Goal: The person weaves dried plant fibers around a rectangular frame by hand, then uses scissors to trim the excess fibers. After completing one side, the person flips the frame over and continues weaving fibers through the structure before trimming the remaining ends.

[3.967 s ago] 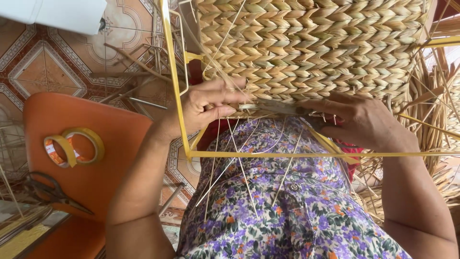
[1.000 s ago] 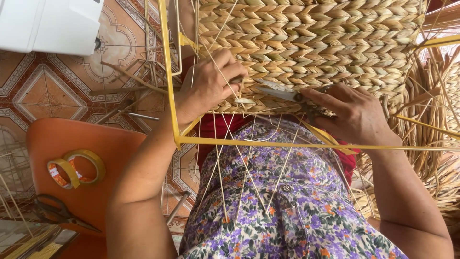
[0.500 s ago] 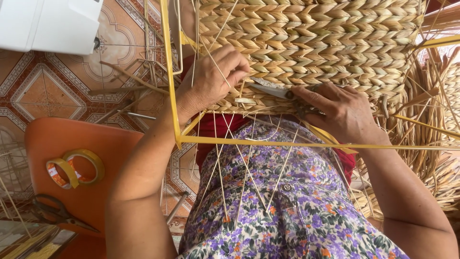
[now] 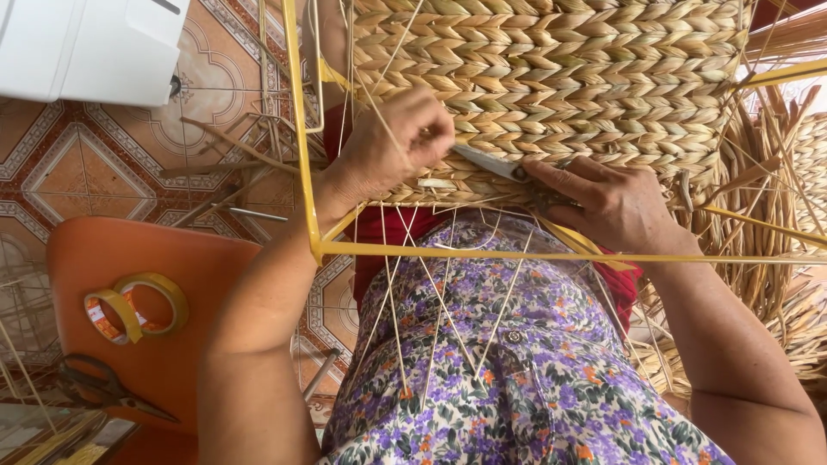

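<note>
1. While braced on the lap, weave (image 4: 551,77) on yellow frame (image 4: 297,129) looks light, stiff, springy.
2. Left hand (image 4: 388,146) pinching a thin strand (image 4: 383,129); brittle, best gripped near the weave.
3. Right hand (image 4: 612,207) clenched around metal tool (image 4: 487,161) at the bottom edge.
</note>
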